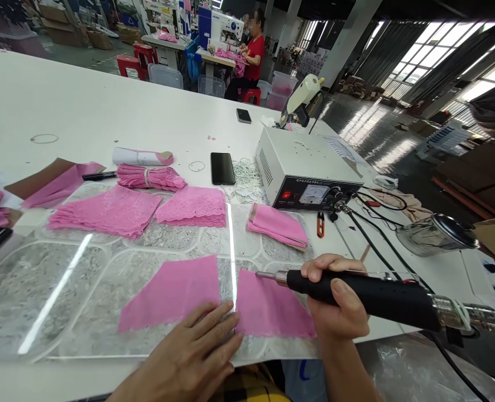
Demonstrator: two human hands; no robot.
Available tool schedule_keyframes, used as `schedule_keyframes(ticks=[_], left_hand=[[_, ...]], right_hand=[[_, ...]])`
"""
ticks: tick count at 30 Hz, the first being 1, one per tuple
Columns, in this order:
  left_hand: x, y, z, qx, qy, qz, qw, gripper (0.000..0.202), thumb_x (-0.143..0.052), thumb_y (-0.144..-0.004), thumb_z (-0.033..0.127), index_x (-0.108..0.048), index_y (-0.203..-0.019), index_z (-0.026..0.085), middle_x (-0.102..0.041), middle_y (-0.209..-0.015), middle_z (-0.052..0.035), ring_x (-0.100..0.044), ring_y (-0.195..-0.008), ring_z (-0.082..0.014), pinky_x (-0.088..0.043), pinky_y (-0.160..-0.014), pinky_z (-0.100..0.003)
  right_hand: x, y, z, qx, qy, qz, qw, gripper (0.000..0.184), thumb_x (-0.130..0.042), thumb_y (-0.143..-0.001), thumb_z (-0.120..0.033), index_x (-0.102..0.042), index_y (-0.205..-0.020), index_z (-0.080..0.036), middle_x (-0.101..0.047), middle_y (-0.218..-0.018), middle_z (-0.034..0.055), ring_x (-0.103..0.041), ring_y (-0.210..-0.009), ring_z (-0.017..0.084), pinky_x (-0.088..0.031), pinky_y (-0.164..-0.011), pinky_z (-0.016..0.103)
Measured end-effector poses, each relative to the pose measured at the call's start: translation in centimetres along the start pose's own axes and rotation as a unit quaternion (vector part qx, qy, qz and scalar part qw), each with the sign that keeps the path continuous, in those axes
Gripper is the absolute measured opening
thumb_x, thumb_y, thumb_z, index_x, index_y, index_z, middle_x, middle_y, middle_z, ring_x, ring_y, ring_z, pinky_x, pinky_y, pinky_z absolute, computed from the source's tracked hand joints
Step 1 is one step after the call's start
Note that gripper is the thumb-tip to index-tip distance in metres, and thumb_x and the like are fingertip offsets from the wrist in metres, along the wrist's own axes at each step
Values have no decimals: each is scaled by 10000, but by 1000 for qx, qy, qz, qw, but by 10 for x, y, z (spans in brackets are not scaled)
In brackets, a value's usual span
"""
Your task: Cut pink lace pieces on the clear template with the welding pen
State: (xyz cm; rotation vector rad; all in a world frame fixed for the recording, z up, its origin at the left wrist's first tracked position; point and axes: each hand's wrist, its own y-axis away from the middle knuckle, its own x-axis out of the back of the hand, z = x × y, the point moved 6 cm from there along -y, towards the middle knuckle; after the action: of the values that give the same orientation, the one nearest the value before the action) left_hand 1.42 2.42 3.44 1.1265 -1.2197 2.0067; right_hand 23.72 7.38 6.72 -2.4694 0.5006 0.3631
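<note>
My left hand lies flat, fingers spread, pinning the fabric by the table's front edge; my right hand clamps the cutter to steady its tip.

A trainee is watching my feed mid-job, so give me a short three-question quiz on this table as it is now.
1. True or false: the right hand holds the black tool.
2. What does the left hand press on? A) a phone B) pink cloth C) scissors
3. Fill in: seen from the camera, the grey machine stands to the ___ of the nearer black phone.
Key: 1 true; 2 B; 3 right.
</note>
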Motion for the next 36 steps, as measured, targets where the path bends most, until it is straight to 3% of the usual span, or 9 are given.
schedule_keyframes(ticks=[10,29,32,36], left_hand=[[1,-1,1,-25,-32,-5,999,326,-480,-941,159,-610,-1240,150,-638,-1268,-88,-528,-1266,-253,-453,-1065,-393],[-4,2,0,-32,-42,-22,998,343,-476,-948,174,-595,-1268,149,-595,-1332,-72,-490,-1300,-264,-426,-1082,-408],[-3,3,0,-28,-37,-22,999,340,-464,-958,178,-581,-1276,144,-597,-1325,-84,-478,-1304,-268,-425,-1071,-420],[8,-6,7,-24,-4,6,1000,276,-445,-969,155,-611,-1189,129,-664,-1183,-100,-549,-1191,-246,-447,-1019,-385]], right_hand=[[35,-5,-18,23,50,69,996,168,-509,-680,-184,-614,-810,-193,-596,-743,8,-531,-537,109,-486,-547,307],[29,-3,-11,7,39,45,998,143,-537,-682,-190,-615,-802,-195,-614,-743,3,-543,-542,112,-494,-551,311],[37,-5,-13,11,39,93,995,165,-519,-645,-201,-604,-786,-196,-606,-730,0,-524,-521,110,-479,-536,308],[70,-5,-26,26,59,201,977,180,-492,-578,-212,-575,-735,-188,-579,-704,2,-501,-521,112,-455,-531,302]])
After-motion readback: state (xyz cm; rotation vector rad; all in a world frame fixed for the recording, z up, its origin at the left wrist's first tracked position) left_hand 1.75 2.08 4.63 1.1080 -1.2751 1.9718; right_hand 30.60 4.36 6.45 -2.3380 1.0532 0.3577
